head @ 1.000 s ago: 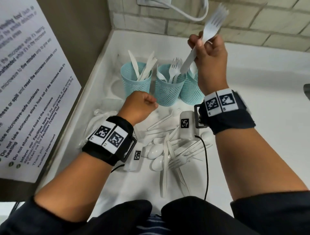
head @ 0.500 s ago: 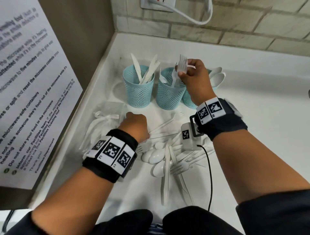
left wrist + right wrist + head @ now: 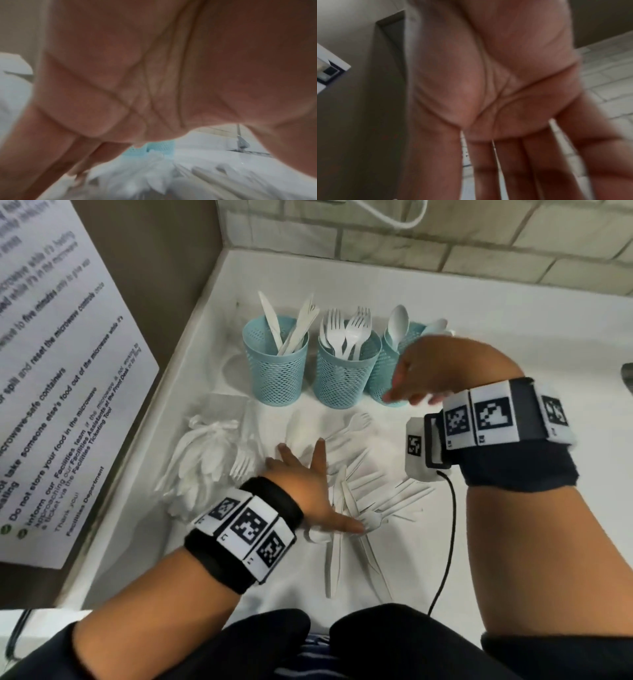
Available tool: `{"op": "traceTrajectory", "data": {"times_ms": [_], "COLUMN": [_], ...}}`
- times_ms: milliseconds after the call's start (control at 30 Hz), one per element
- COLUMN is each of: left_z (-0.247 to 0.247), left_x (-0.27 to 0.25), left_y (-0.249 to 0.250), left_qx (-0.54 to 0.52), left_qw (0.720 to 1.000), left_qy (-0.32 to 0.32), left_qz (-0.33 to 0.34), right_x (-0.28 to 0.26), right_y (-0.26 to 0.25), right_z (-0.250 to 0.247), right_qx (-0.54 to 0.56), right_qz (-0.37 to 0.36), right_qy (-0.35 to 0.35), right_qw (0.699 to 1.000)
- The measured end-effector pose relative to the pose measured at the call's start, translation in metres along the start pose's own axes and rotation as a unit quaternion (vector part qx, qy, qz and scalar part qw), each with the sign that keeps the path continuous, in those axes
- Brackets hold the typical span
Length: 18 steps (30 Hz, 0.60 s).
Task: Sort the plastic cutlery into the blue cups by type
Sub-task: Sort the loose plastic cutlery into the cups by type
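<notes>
Three blue mesh cups stand in a row on the white counter: the left cup [image 3: 275, 364] holds knives, the middle cup [image 3: 346, 371] holds forks, the right cup [image 3: 383, 371] holds spoons. A pile of loose white cutlery [image 3: 363, 494] lies in front of them. My left hand [image 3: 308, 484] is spread flat with straight fingers over the left side of the pile. My right hand [image 3: 428, 371] hovers empty with straight fingers in front of the right cup, partly hiding it. In the right wrist view the palm [image 3: 505, 81] is open and empty. The left wrist view is blurred.
A clear plastic bag of cutlery [image 3: 202, 460] lies at the left, beside the brown wall with a printed notice [image 3: 51, 371]. A brick wall [image 3: 445, 241] backs the counter. A black cable [image 3: 445, 542] runs from the right wrist camera across the counter.
My right hand let go of the fork in the middle cup and drew back to the right, now empty. My left hand went from a fist to spread fingers over the pile.
</notes>
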<state>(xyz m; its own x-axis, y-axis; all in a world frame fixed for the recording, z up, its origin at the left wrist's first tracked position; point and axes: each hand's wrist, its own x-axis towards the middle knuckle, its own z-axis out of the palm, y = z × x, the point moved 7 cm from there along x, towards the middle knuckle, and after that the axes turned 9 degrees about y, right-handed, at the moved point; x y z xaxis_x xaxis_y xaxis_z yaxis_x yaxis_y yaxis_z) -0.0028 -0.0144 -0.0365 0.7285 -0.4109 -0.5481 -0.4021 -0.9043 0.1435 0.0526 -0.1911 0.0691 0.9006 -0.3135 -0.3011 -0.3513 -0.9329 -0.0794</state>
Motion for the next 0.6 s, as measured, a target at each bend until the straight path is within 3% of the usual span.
{"op": "traceTrajectory", "data": {"times_ms": [100,233,367,500,600], "left_z": [0.012,0.016,0.014,0.006,-0.002], "left_x": [-0.002,-0.001,0.003,0.009,0.014], "left_y": [0.005,0.007,0.011,0.008,0.008], "left_qx": [0.006,0.027,0.003,-0.036,-0.063], "left_qw": [1.0,1.0,1.0,0.999,0.997], "left_qy": [-0.008,0.0,0.015,0.025,0.036], "left_qz": [0.005,0.013,0.013,0.015,0.017], "right_x": [0.0,-0.03,-0.049,-0.052,-0.049], "right_y": [0.031,0.058,0.054,0.039,0.03], "right_z": [0.038,0.069,0.091,0.099,0.1], "right_qx": [-0.122,-0.122,-0.071,-0.036,-0.039], "right_qz": [0.024,0.094,0.109,0.082,0.092], "right_qy": [-0.121,-0.182,-0.193,-0.119,-0.112], "right_qw": [0.985,0.971,0.972,0.989,0.989]}}
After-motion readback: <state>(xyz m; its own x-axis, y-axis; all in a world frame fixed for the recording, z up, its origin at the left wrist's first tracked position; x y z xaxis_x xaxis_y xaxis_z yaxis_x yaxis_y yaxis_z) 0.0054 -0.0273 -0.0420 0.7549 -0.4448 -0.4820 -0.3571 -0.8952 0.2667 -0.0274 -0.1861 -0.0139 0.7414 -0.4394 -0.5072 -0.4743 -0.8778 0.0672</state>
